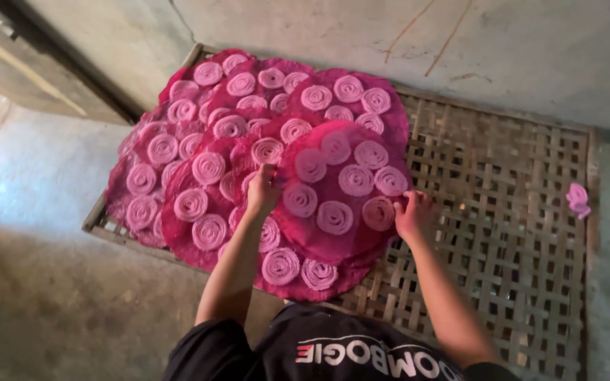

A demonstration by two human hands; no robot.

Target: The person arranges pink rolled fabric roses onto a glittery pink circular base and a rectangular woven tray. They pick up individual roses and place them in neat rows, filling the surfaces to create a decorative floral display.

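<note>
A round magenta tray (341, 156) covered with several pale pink spiral coils lies on top of other overlapping trays of the same kind (199, 141). My left hand (264, 189) grips its left rim. At its right rim, my right hand (412, 212) holds the edge. The trays rest on a woven bamboo mat (503, 212), filling its left half.
A loose pink coil piece (577, 200) lies by the mat's right edge. The mat sits on a grey concrete floor (37, 183) beside a rough wall (460, 42). The right half of the mat shows bare lattice.
</note>
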